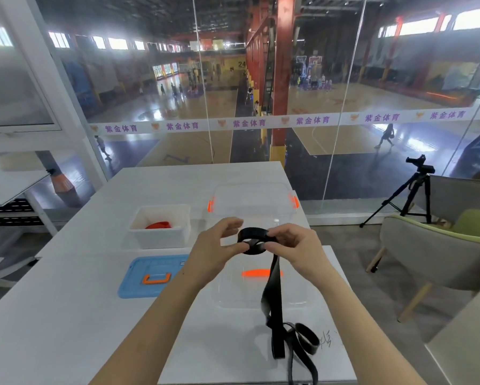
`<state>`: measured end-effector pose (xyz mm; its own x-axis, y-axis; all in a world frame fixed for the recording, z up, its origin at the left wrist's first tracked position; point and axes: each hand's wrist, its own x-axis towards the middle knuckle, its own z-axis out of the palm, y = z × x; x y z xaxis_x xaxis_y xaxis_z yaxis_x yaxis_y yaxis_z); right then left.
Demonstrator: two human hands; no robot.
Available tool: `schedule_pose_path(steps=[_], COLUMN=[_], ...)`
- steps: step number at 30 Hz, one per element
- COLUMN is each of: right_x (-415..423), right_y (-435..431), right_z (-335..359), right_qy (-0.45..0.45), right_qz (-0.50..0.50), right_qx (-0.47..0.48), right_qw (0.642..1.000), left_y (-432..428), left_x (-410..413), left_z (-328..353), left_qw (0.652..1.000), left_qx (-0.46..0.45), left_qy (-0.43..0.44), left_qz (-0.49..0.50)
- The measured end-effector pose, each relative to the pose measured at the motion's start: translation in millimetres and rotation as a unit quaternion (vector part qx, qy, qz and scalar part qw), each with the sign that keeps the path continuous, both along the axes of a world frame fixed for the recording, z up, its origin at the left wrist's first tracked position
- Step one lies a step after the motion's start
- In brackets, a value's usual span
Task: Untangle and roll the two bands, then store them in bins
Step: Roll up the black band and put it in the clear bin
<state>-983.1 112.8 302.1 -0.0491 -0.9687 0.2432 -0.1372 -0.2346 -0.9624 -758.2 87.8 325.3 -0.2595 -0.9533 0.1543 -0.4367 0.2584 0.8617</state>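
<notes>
I hold a black band (274, 290) up above the white table. Its upper end is wound into a small loop between my hands. My left hand (215, 247) pinches the loop's left side with thumb and fingertips. My right hand (295, 245) pinches its right side. The rest of the black band hangs down and lies in loose coils on the table near the front edge. A rolled red band (158, 225) sits inside the white bin (161, 237) at the left.
A clear bin (254, 198) with orange latches stands behind my hands. A clear lid (233, 290) with an orange handle lies below them, and a blue lid (150, 276) to its left. Right of the table are chairs (438, 251) and a tripod (410, 195).
</notes>
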Motion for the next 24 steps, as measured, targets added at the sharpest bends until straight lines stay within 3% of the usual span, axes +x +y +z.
schedule_pose_path(steps=[4, 7, 11, 15, 19, 21, 24], right_x=[-1, -2, -2, 1, 8, 8, 3], right_y=[-3, -4, -1, 7, 15, 15, 11], right_z=[18, 27, 24, 9, -2, -2, -1], right_qy=[0.109, 0.141, 0.086, -0.032, -0.08, -0.087, -0.042], right_qz=[0.05, 0.056, 0.056, 0.026, -0.01, -0.019, -0.003], right_qx=[0.003, 0.005, 0.004, -0.002, -0.026, -0.023, -0.001], right_qw=[0.993, 0.988, 0.995, 0.999, 0.996, 0.996, 0.999], left_y=[-8, -11, -10, 1, 10, 10, 4], left_x=[-9, -11, -13, -13, -15, -14, -8], left_z=[23, 26, 20, 18, 16, 14, 13], left_qw=[0.984, 0.974, 0.984, 0.994, 0.989, 0.988, 0.993], left_qx=[-0.048, -0.041, -0.031, 0.01, 0.068, 0.086, 0.079], left_qy=[-0.161, -0.205, -0.15, -0.027, 0.093, 0.087, 0.012], left_qz=[-0.052, -0.084, -0.093, -0.106, -0.088, -0.091, -0.089])
